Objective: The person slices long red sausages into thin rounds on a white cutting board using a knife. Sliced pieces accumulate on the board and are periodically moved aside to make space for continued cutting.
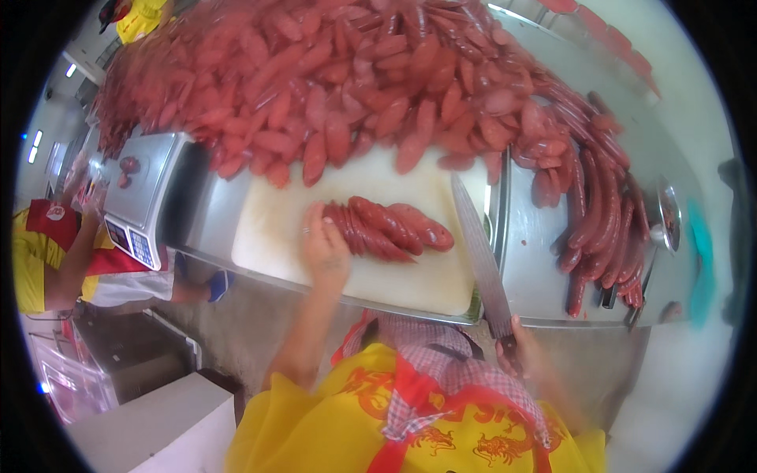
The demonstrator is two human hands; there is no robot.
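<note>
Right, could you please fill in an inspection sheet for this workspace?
Surface: metal worktop with a white cutting board on it.
Job's things: sliced sausages on the board; large mound of slices behind; whole sausages to the right; long knife.
Clutter: weighing scale bearing small reddish pieces, left; round metal dish and a blurred teal item, right.
Hands: left hand rests against the left end of the sliced sausages; right hand grips the knife's handle, blade along the board's right edge.
Cables: nothing clearly seen.
Surroundings: co-worker at left; another person far upper left.
</note>
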